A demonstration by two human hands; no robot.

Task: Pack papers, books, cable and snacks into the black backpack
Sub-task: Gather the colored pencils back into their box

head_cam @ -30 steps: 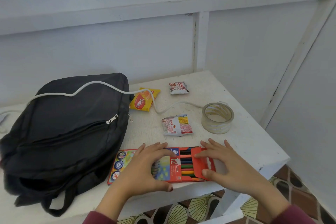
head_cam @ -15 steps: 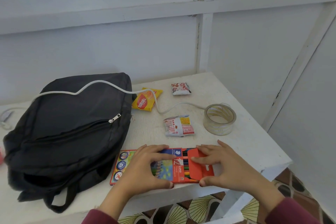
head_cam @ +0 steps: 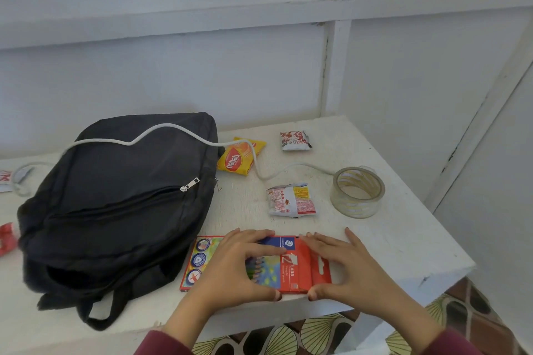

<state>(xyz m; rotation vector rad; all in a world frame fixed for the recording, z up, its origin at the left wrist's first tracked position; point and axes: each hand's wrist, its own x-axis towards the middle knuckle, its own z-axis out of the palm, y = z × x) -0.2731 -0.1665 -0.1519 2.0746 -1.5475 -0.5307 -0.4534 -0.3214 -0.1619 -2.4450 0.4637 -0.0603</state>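
Note:
A red coloured-pencil box [head_cam: 291, 266] lies at the table's front edge. My left hand [head_cam: 236, 265] grips its middle, and my right hand [head_cam: 350, 266] presses the red flap down over its right end. The black backpack [head_cam: 115, 199] lies flat to the left with its front pocket zipped. A white cable [head_cam: 161, 131] runs over the backpack to the right. Three snacks sit behind the box: a yellow wafer pack [head_cam: 240, 157], a white and red packet [head_cam: 295, 140] at the back, and another white and red packet [head_cam: 291, 200] nearer to me.
A roll of clear tape [head_cam: 357, 192] stands at the right, near the cable's end. A red wrapper [head_cam: 7, 238] and a white packet [head_cam: 5, 180] lie at the far left edge. The white table [head_cam: 403, 239] ends just right of my hands; patterned floor [head_cam: 461, 308] lies below.
The red flap of the pencil box has been folded from open to shut over the pencils. My right hand slid left with it; my left hand stayed on the box.

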